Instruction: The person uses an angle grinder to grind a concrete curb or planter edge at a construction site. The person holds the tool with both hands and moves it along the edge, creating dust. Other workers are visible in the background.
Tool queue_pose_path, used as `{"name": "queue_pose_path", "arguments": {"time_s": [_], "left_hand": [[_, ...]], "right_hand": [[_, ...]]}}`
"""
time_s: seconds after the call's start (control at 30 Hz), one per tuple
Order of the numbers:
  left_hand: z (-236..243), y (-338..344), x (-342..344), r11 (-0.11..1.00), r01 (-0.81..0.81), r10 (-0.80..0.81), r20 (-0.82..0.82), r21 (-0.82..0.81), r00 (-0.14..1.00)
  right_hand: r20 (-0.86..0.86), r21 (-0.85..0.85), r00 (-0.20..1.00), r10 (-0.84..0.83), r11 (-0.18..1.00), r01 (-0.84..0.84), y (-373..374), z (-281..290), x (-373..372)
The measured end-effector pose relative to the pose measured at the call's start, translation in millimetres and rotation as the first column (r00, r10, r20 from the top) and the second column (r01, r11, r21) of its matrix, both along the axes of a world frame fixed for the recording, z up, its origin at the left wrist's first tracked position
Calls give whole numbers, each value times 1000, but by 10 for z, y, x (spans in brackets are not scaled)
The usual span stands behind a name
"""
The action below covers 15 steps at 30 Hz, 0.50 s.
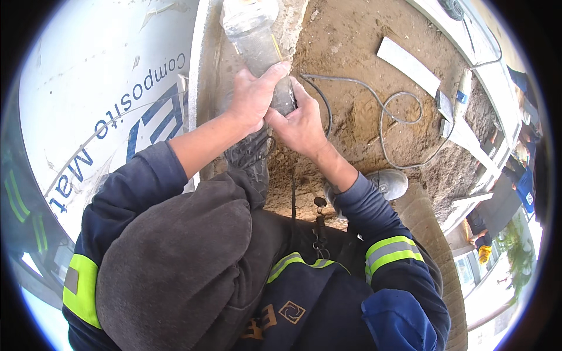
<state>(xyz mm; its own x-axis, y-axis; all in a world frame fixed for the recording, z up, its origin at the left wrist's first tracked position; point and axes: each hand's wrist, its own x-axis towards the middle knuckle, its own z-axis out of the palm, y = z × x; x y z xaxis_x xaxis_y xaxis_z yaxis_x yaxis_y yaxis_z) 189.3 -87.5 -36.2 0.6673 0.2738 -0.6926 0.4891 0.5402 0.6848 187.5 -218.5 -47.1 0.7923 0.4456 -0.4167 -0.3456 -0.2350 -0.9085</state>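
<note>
Both my hands hold a dust-covered power tool, apparently an angle grinder (254, 44), whose head points away from me at the top of the view. My left hand (252, 96) wraps the left side of its body, thumb lying along the top. My right hand (301, 120) closes round the rear part from the right, just behind the left. Pale dust coats the fingers. Beyond the grinder runs a pale, dusty edge (293, 26). The tool's disc and whatever it touches cannot be made out.
A large white printed panel (76, 76) stands along my left. Brown soil (345, 47) covers the ground ahead, with a looping grey cable (383, 111). To the right lie a white strip (410, 64) and another tool with a blue band (462, 96). My shoe (389, 184) rests on the soil.
</note>
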Motion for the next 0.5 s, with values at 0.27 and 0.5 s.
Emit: {"name": "queue_pose_path", "arguments": {"time_s": [0.27, 0.5], "left_hand": [[-48, 105, 237, 1000, 15, -15, 43, 1, 999], [-15, 124, 379, 999, -21, 22, 21, -25, 1000]], "right_hand": [[158, 71, 987, 1, 997, -12, 112, -127, 276], [20, -49, 994, 111, 993, -110, 110, 34, 503]]}}
